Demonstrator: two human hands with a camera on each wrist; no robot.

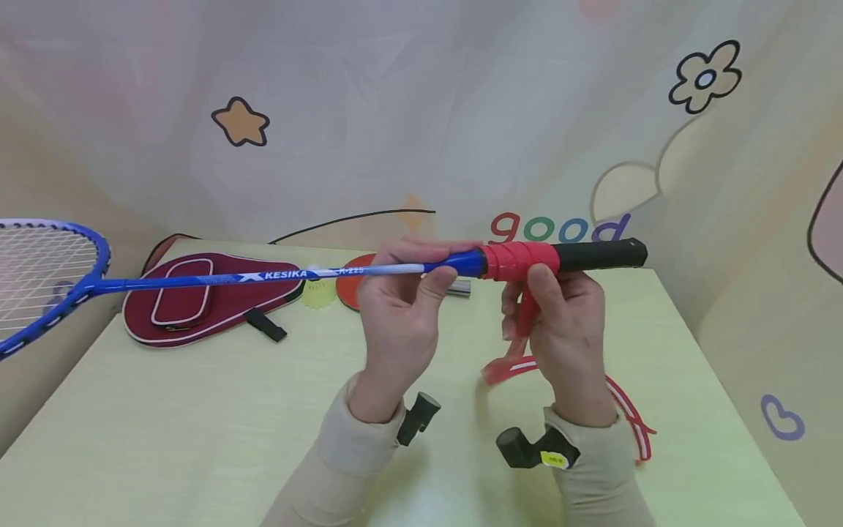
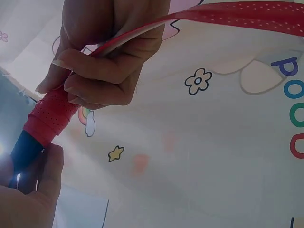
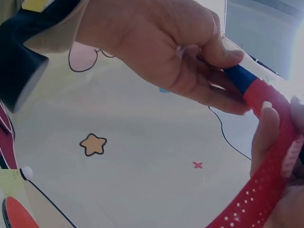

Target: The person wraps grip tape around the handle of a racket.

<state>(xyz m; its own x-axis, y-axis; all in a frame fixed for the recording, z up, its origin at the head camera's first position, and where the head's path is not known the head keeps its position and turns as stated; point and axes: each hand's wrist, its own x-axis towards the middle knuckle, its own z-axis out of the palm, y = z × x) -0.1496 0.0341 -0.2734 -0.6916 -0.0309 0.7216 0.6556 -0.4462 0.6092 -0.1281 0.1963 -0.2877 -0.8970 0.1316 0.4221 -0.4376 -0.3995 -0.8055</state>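
A blue and white badminton racket (image 1: 283, 276) is held level above the table, its strung head cut off at the left edge. My left hand (image 1: 402, 315) pinches it between thumb and fingers at the blue cone (image 1: 466, 262). Red perforated grip tape (image 1: 516, 261) is wound over the handle beside the cone; the rest of the handle (image 1: 602, 255) is bare black. My right hand (image 1: 568, 329) holds the handle and tape, thumb on the last wrap. A loose tape tail (image 3: 256, 199) hangs from it in the head view.
A maroon racket bag (image 1: 230, 296) with a black strap lies at the back left. Near it are a yellow shuttlecock (image 1: 319, 293) and a red paddle (image 1: 349, 282), partly hidden. A red and white strip (image 1: 631, 410) curls on the table (image 1: 197, 424) at right. A printed cloth stands behind.
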